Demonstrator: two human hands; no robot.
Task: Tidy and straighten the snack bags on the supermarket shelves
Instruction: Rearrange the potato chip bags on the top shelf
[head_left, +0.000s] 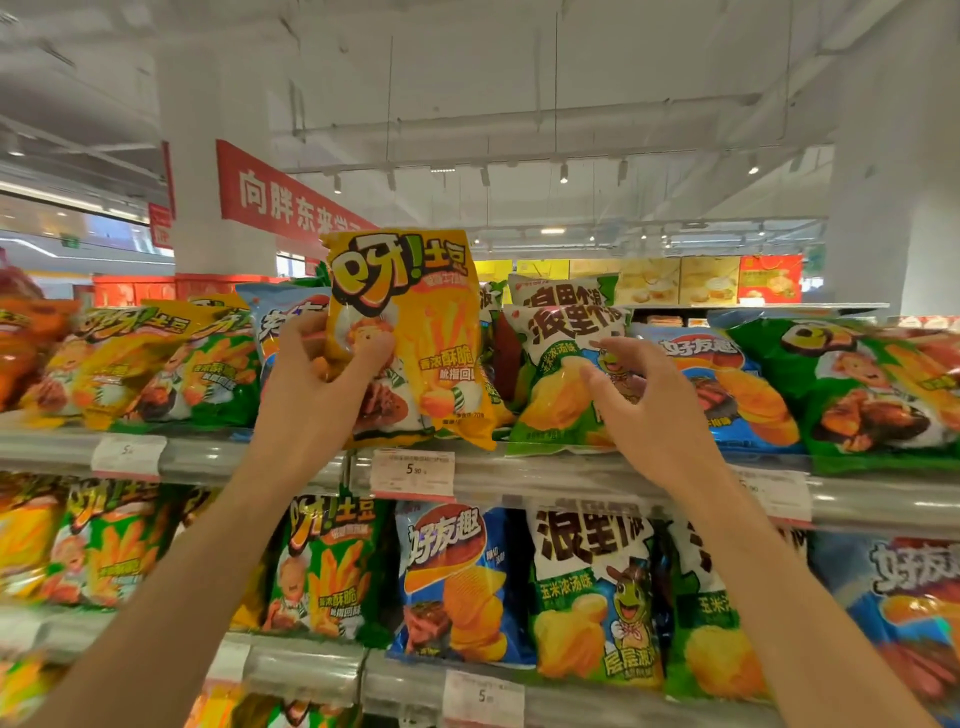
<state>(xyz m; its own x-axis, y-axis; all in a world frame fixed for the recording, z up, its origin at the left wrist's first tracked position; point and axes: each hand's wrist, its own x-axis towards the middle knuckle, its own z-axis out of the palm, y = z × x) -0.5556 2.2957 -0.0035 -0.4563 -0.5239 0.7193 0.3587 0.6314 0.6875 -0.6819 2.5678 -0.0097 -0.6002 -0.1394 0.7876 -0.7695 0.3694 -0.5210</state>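
Left hand (322, 374) fingers pinch a glossy, puffy yellow bag (415, 332); right hand (639, 395) fingers hover loosely spread.

yellow bag (415, 332) on top shelf (571, 475) | left of corn bag (561, 374)

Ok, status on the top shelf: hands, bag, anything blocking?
Left hand grips yellow fries bag, upright over the top shelf edge. Right hand open, fingers near white-green chip bag, contact unclear. Neighbouring bags crowd both sides.
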